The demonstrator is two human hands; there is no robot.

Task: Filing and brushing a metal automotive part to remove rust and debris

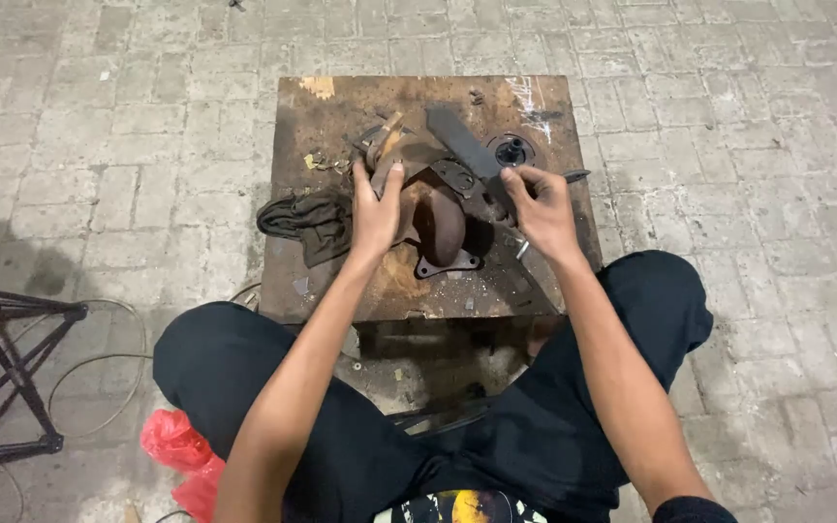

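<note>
Now the rusty metal housing (435, 218) is gripped by the left hand (377, 211), thumb raised. A flat dark tool (472, 150) is pinched by the right hand (542, 205), arm outstretched over the worn steel table (322, 116).

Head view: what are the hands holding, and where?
Left hand grips the rusty metal casting at its upper left edge. Right hand holds the dark flat tool near its lower end.

Rusty brown metal part (435, 218), blk trousers (244, 378), red bag (181, 450).
</note>
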